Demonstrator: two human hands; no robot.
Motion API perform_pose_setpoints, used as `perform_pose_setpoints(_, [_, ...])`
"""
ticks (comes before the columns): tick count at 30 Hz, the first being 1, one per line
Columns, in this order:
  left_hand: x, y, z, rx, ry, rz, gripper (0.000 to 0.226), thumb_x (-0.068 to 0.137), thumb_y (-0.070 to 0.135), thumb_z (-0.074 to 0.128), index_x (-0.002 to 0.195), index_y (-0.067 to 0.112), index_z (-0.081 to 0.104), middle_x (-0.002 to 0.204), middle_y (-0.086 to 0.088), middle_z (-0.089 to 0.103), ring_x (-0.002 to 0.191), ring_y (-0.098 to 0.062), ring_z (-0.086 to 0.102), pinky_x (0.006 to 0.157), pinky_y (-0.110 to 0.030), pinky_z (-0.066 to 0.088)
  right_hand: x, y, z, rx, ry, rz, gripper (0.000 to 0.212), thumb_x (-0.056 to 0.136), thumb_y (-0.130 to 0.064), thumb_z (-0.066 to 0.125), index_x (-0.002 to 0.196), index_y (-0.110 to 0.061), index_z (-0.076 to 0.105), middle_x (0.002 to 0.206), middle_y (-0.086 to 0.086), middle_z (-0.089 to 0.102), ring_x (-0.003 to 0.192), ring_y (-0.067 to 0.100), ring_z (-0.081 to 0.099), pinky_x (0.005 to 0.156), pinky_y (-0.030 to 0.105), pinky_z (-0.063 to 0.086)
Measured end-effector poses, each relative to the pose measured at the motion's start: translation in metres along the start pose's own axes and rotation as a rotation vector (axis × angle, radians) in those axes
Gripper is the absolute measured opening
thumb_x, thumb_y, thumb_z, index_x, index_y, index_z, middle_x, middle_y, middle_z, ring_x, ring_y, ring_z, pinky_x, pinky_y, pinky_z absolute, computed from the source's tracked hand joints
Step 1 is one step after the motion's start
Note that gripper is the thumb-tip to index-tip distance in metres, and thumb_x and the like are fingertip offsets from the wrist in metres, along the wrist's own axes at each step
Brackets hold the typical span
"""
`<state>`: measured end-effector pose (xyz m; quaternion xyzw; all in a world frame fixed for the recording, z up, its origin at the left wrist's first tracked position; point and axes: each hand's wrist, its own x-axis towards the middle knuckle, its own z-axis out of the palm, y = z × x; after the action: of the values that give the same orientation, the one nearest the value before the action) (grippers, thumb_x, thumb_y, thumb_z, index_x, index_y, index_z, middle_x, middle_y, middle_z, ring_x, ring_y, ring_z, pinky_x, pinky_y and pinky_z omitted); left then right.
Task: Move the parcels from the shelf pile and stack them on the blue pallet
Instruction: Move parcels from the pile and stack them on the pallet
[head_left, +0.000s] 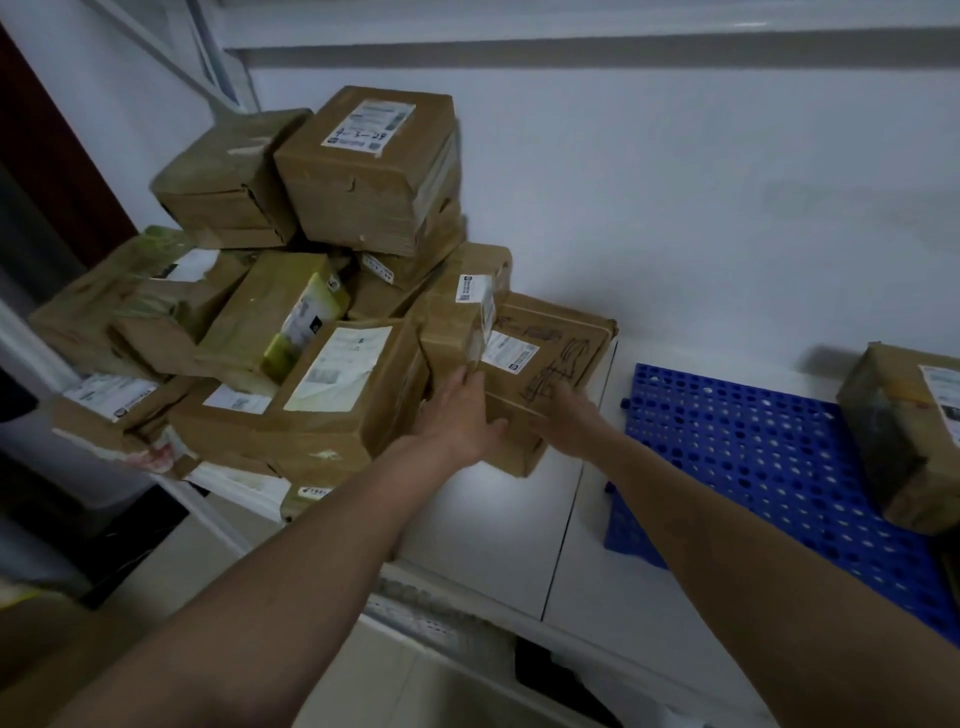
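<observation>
1. Left hand (460, 415): back of hand turned up, reaching forward from lower left on a bare, nearly straight forearm; fingers extended and spread against the near left side of a flat parcel (540, 364), thumb lying toward the right along its lower edge.
2. Right hand (569, 418): reaching forward from lower right on a bare, straight forearm; fingers laid on the near top edge of the same parcel; fingertips partly blurred, curl not clear.
3. Both arms: converging toward the middle, hands just beside each other, not touching.
</observation>
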<state>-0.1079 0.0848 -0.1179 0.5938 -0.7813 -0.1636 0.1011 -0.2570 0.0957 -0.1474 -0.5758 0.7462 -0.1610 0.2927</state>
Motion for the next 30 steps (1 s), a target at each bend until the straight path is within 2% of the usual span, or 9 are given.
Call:
perform_pose_setpoints(5, [0.023,0.009,-0.016,0.037,0.055,0.036,0.080,0.087,0.036,0.064,0.150,0.016,0.019,0.154,-0.002,0.023,0.141,-0.022,0.023,0.112,-0.040,0.031,0.016,-0.004,0.001,-0.021,0.012,0.018,0.063,0.090,-0.029,0.054,0.143,-0.009,0.028,0.144,0.016,0.032,0.132,0.034,0.031,0.110,0.046,0.030])
perform_pose_setpoints(10, [0.055,0.015,-0.038,0.164,0.103,0.042,0.065,0.087,0.041,0.061,0.140,0.011,0.036,0.143,-0.008,0.037,0.132,-0.027,0.035,0.105,-0.040,0.035,0.029,-0.015,-0.005,0.016,0.013,-0.050,0.059,0.092,-0.023,0.053,0.145,-0.011,0.031,0.145,0.012,0.038,0.133,0.031,0.036,0.109,0.047,0.035])
perform_pose_setpoints(14, [0.083,0.008,-0.061,0.441,0.123,0.013,0.054,0.083,0.054,0.053,0.119,0.013,0.054,0.124,-0.008,0.056,0.121,-0.027,0.047,0.109,-0.044,0.024,0.042,-0.036,-0.008,0.123,0.009,-0.035,0.055,0.097,-0.022,0.048,0.147,-0.009,0.028,0.149,0.014,0.035,0.133,0.029,0.038,0.109,0.041,0.035])
perform_pose_setpoints(16, [0.097,-0.002,-0.067,0.445,0.059,-0.023,0.063,0.080,0.063,0.054,0.122,0.016,0.053,0.124,-0.006,0.058,0.119,-0.026,0.050,0.110,-0.047,0.026,0.049,-0.049,-0.008,0.266,0.003,-0.013,0.049,0.100,-0.022,0.042,0.145,-0.005,0.030,0.147,0.015,0.037,0.129,0.027,0.042,0.102,0.032,0.039])
perform_pose_setpoints(19, [0.111,-0.016,-0.067,0.381,-0.047,-0.065,0.088,0.077,0.071,0.055,0.141,0.013,0.037,0.139,-0.008,0.048,0.126,-0.028,0.047,0.103,-0.043,0.037,0.057,-0.068,-0.006,0.520,-0.024,0.027,0.039,0.101,-0.019,0.037,0.135,-0.001,0.044,0.112,0.008,0.055,0.092,0.012,0.054,0.069,0.019,0.044])
perform_pose_setpoints(21, [0.118,-0.021,-0.066,0.321,-0.081,-0.095,0.097,0.073,0.073,0.058,0.144,0.013,0.030,0.143,-0.009,0.044,0.128,-0.028,0.045,0.100,-0.041,0.040,0.063,-0.077,-0.002,0.643,-0.032,0.061,0.036,0.101,-0.023,0.038,0.128,-0.003,0.051,0.105,0.005,0.055,0.097,0.017,0.056,0.083,0.030,0.050])
perform_pose_setpoints(23, [0.125,-0.024,-0.065,0.285,-0.102,-0.113,0.101,0.068,0.074,0.061,0.143,0.013,0.032,0.142,-0.009,0.045,0.128,-0.029,0.047,0.100,-0.040,0.042,0.068,-0.082,0.004,0.736,-0.057,0.078,0.035,0.101,-0.026,0.038,0.124,-0.007,0.055,0.112,0.004,0.054,0.100,0.017,0.054,0.092,0.035,0.045])
perform_pose_setpoints(28, [0.130,-0.019,-0.064,0.278,-0.140,-0.089,0.111,0.063,0.074,0.065,0.147,0.015,0.024,0.141,-0.014,0.044,0.127,-0.032,0.045,0.101,-0.042,0.040,0.069,-0.084,0.005,0.873,-0.059,0.107,0.028,0.101,-0.032,0.034,0.095,-0.017,0.057,0.097,-0.001,0.057,0.085,0.010,0.053,0.082,0.029,0.042])
perform_pose_setpoints(30, [0.131,-0.013,-0.065,0.308,-0.133,-0.023,0.114,0.062,0.075,0.064,0.149,0.015,0.021,0.139,-0.015,0.044,0.126,-0.033,0.045,0.102,-0.044,0.039,0.066,-0.081,0.001,0.944,-0.034,0.112,0.031,0.101,-0.038,0.033,0.099,-0.019,0.058,0.100,-0.001,0.059,0.090,0.011,0.054,0.084,0.030,0.043])
